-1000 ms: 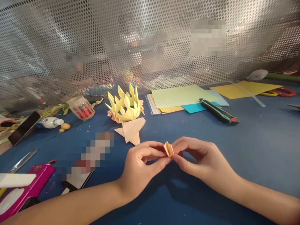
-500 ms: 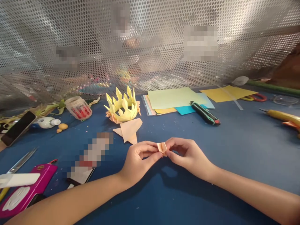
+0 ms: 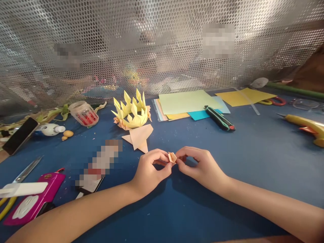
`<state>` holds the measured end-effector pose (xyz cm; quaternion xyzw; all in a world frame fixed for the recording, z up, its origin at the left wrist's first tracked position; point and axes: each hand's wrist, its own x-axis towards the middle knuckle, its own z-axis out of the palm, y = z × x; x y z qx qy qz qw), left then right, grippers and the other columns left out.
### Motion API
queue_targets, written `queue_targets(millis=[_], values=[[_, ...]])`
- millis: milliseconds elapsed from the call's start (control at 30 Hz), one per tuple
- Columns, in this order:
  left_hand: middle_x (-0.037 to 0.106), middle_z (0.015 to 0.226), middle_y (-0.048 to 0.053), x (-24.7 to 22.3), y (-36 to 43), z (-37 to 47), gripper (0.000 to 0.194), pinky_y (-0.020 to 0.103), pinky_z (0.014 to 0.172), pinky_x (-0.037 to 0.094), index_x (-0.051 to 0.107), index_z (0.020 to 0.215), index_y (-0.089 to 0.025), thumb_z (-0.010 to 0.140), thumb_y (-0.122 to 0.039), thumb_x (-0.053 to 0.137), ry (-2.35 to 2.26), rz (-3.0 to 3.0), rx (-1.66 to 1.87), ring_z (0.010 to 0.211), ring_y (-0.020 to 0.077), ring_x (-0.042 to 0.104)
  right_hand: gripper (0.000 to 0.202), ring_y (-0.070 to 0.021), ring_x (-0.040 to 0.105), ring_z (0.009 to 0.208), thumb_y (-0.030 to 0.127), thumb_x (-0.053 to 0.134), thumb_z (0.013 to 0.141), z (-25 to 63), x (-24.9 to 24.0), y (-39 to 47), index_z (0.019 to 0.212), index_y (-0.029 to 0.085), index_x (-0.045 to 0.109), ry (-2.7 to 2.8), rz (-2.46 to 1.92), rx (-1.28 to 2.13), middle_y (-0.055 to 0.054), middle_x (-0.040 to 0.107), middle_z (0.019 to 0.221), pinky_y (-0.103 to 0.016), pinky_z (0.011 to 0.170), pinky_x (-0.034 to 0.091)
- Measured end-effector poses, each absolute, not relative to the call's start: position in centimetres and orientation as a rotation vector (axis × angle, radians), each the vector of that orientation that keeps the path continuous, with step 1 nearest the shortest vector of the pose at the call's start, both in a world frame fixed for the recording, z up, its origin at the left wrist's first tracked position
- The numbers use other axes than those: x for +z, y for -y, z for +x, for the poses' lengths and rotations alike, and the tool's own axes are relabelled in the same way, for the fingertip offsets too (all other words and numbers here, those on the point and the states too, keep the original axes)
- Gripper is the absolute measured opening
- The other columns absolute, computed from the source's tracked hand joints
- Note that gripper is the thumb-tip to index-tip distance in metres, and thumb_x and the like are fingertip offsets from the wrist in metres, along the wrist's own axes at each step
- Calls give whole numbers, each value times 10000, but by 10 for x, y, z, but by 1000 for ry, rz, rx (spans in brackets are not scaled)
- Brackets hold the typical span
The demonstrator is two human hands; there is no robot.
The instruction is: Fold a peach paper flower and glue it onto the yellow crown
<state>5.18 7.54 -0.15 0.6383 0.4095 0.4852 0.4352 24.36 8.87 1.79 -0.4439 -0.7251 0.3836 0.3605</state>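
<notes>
Paper piece (image 3: pixel 172 157) between my two hands, folding partly done

The small peach piece was above the blue table (image 3: pixel 258 162), right in front of me. My left hand (image 3: pixel 149 172) pinched it between thumb and fingers, and my right hand (image 3: pixel 202 164) pinched its other edge; whether the hands also touched each other, I could not tell. The piece had creases and an open, cupped form, so I judged its folding begun but perhaps not finished. Beyond it lay larger, flatter peach papers (image 3: pixel 140 135). Just behind these stood a yellow paper ring (image 3: pixel 138 121) with pointed tips, which looked mostly made. Peach folded bits (image 3: pixel 117 122) sat at its base, so some of such work seemed done; how much was left, I could not say. Farther back were coloured sheets (image 3: pixel 186 103). About writing: a small mark on the magenta case (image 3: pixel 49 184) was not readable, and I could read no brand or label anywhere.
</notes>
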Motion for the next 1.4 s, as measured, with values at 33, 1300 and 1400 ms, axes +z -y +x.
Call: queue_targets(millis=[33,1300,1400], values=[[756,890,59,-2,-76,52,88,276,740,627,682,730,-179,806,-152,718,-1025,1582,1200,802,184,739,79,-184,628,706,268,657,806,244,18,-90,779,246,728,1870,-1147,1010,-23,733,769,-324,687,521],[807,912,58,-5,-89,50,47,325,883,612,785,816,-170,772,-155,793,-938,1232,1154,903,199,762,28,-170,657,754,244,633,908,243,7,-92,917,252,658,1942,-1015,807,-32,741,886,-327,732,564],[799,888,55,-7,-89,49,68,316,859,604,770,801,-165,749,-154,812,-942,1197,1151,882,194,751,43,-173,671,740,279,649,916,243,6,-92,897,248,672,1923,-1017,795,-30,742,852,-311,687,564]])
